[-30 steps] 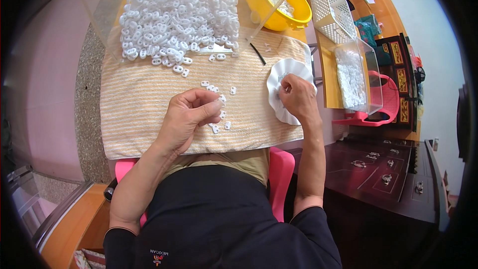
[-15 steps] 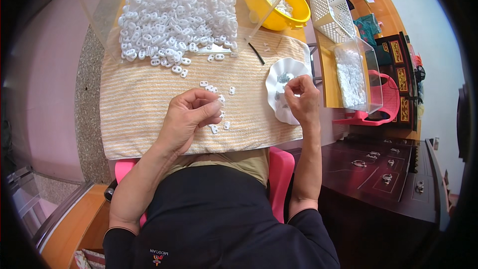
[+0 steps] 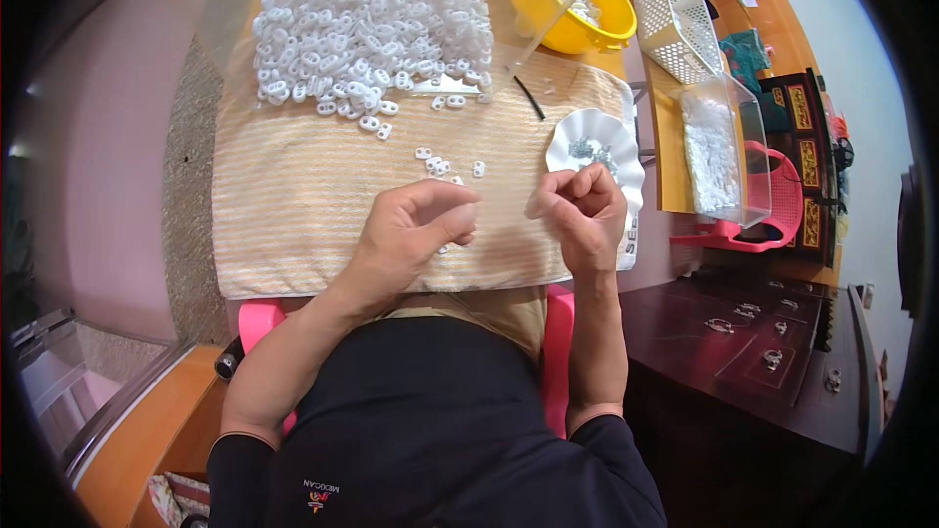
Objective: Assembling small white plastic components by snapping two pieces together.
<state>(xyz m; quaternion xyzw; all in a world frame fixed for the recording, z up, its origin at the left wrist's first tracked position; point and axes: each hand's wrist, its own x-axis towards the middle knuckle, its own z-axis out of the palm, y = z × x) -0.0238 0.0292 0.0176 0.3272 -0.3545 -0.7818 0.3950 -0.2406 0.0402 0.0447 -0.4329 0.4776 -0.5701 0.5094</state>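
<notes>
My left hand (image 3: 416, 235) hovers over the striped towel (image 3: 293, 205), its thumb and curled fingers pinched together; whatever is between them is too small or hidden to tell. Facing it, my right hand (image 3: 591, 220) also pinches at the fingertips, and its contents cannot be made out. Just beyond the left hand lie several small white two-holed pieces (image 3: 436, 166), some partly covered by it. A white scalloped dish (image 3: 628, 149) with small grey bits (image 3: 593, 151) inside sits behind my right hand, which hides its near part.
A large heap of white two-holed pieces (image 3: 367, 24) fills the far left. Beyond the dish are a black stick (image 3: 529, 98) and a yellow tub (image 3: 577, 36). Farther right stand a white perforated basket (image 3: 675, 24), a clear bin of white parts (image 3: 712, 152) and a pink chair (image 3: 782, 191).
My right hand has come away from over the dish, toward me and toward the left hand. Both hands are now closer together, fingertips facing. The view has shifted slightly.
</notes>
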